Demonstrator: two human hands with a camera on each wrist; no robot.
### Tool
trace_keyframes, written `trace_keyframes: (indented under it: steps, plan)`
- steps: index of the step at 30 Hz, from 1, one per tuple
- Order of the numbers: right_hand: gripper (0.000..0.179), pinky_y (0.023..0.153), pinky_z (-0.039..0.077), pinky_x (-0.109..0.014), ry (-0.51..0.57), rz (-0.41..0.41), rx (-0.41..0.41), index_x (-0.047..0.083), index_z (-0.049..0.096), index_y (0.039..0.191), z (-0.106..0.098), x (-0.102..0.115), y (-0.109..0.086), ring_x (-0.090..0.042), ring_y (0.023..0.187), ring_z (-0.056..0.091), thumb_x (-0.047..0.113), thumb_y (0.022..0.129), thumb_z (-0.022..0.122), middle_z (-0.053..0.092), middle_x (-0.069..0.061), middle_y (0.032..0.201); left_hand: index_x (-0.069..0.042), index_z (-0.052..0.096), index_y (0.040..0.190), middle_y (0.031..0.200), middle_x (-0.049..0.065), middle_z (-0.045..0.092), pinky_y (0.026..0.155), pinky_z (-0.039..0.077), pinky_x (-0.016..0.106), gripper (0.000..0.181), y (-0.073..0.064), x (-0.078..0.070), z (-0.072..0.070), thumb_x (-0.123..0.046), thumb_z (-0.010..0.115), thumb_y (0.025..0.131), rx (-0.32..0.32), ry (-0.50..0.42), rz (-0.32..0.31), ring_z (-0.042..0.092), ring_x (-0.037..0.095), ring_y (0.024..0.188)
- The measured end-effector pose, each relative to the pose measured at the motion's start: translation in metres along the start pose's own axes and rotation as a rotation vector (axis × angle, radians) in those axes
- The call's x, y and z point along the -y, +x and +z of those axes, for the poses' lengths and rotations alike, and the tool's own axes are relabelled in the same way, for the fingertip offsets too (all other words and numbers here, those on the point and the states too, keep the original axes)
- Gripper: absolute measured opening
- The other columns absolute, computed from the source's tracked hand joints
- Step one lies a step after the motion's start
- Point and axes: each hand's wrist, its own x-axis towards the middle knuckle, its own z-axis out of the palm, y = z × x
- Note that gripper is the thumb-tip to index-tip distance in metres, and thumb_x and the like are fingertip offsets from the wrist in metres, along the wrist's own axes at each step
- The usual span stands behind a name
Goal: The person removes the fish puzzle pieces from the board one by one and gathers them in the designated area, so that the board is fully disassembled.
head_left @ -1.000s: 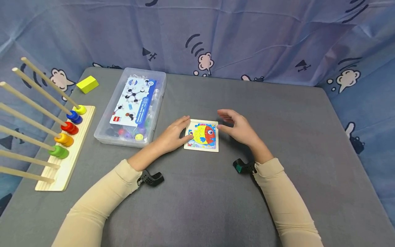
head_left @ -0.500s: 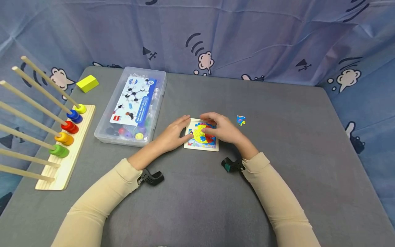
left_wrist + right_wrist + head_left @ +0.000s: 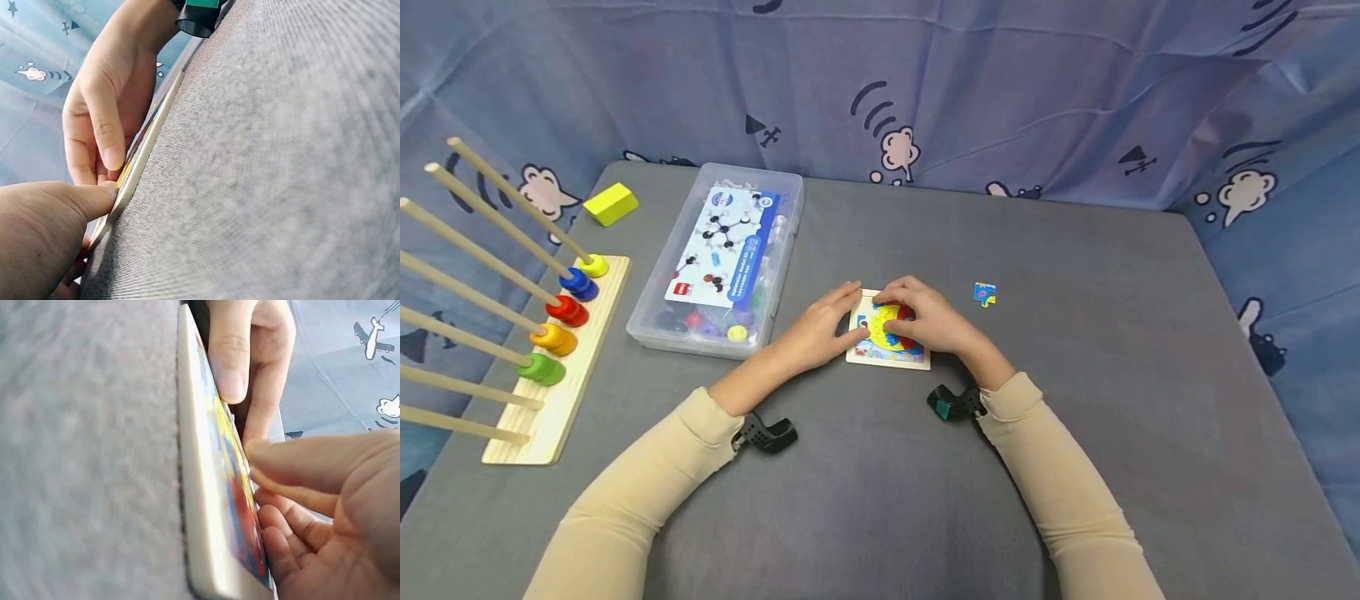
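Observation:
A small square jigsaw puzzle (image 3: 886,362) with a pale wooden frame and a yellow and red fish picture lies flat on the table. My left hand (image 3: 820,330) grips its left side, the thumb on the face and the fingers at the far left corner. My right hand (image 3: 928,318) arches over the right half of the puzzle and hides part of the fish. Its thumb and fingertips sit right at the pieces in the right wrist view. A loose blue jigsaw piece (image 3: 985,293) rests on the table to the right of the puzzle.
To the left is a clear plastic box (image 3: 715,258) of molecular model parts. Beyond it stands a wooden peg rack (image 3: 561,358) with coloured rings and tall slanting pegs, and a yellow block (image 3: 611,204). A patterned curtain (image 3: 1000,92) hangs behind the grey table (image 3: 1112,375).
My right hand has moved left from beside the puzzle to over its pieces, and the loose jigsaw piece has come into view to the right. The left hand has stayed in place.

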Motion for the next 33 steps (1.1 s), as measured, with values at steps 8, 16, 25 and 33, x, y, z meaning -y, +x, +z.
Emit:
trace_keyframes:
  steps: [8,16,25,33]
  plan:
    - [0.037,0.095,0.038,-0.043,-0.057,0.006,-0.036,0.007,0.061,0.124,0.0059,0.0013,0.0006,-0.026,0.112,0.043,0.014,0.088,0.066,0.048,-0.012,0.125,0.005,0.038,0.142,0.152,0.016,0.033,0.116,0.028,0.043,0.064,0.0006,0.0029,0.002,-0.027,0.062,0.092,-0.01,0.005,0.012,0.028,0.029,0.142]
    - [0.035,0.093,0.035,-0.044,-0.065,0.011,-0.039,0.007,0.061,0.122,0.0068,0.0025,0.0003,-0.028,0.113,0.036,0.013,0.088,0.065,0.044,-0.013,0.128,0.005,0.038,0.142,0.151,0.017,0.033,0.116,0.028,0.043,0.064,0.0006,0.0025,0.0016,-0.027,0.063,0.092,-0.016,0.007,0.02,0.028,0.03,0.142]
    - [0.031,0.093,0.031,-0.046,-0.045,0.012,-0.041,0.009,0.061,0.118,0.0071,0.0023,0.001,-0.031,0.113,0.03,0.012,0.088,0.065,0.039,-0.016,0.128,0.005,0.038,0.142,0.151,0.018,0.033,0.116,0.027,0.044,0.064,0.0006,0.0015,0.0007,-0.027,0.062,0.092,-0.011,-0.003,0.019,0.028,0.031,0.142]
    - [0.03,0.092,0.031,-0.045,-0.05,0.008,-0.046,0.01,0.059,0.117,0.0072,0.0023,0.0007,-0.031,0.113,0.03,0.011,0.088,0.065,0.041,-0.015,0.127,0.006,0.038,0.142,0.151,0.018,0.033,0.116,0.027,0.044,0.064,-0.0001,0.0005,0.0003,-0.027,0.062,0.093,-0.009,-0.006,0.012,0.028,0.031,0.142]
